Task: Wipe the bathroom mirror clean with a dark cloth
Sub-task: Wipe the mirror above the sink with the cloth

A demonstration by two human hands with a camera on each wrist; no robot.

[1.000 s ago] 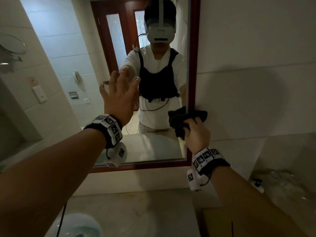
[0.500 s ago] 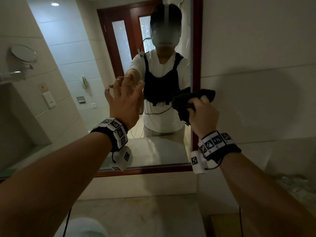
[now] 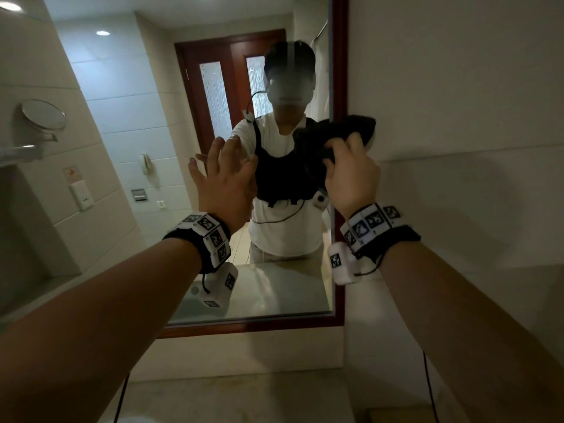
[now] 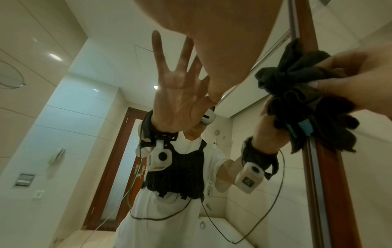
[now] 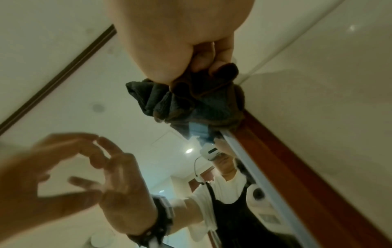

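Observation:
The mirror (image 3: 137,132) has a dark red wooden frame (image 3: 339,71). My left hand (image 3: 225,178) lies open against the glass with its fingers spread; in the right wrist view the fingertips of this left hand (image 5: 53,159) meet their reflection. My right hand (image 3: 351,175) grips a bunched dark cloth (image 3: 329,132) and holds it against the mirror's right edge, where it overlaps glass and frame. The left wrist view shows the cloth (image 4: 297,94) on the frame (image 4: 305,33), with a blue tag hanging from it. In the right wrist view my right hand (image 5: 186,42) clutches the cloth (image 5: 191,102) at the frame (image 5: 297,167).
A plain tiled wall (image 3: 457,117) runs to the right of the frame. A round shaving mirror (image 3: 42,116) sticks out from the left wall. A stone counter (image 3: 244,392) lies below the mirror. Thin cables hang from both wrist cameras.
My right hand has carried the cloth upward along the mirror's right edge. My left hand has stayed spread on the glass. The head view has tilted up a little.

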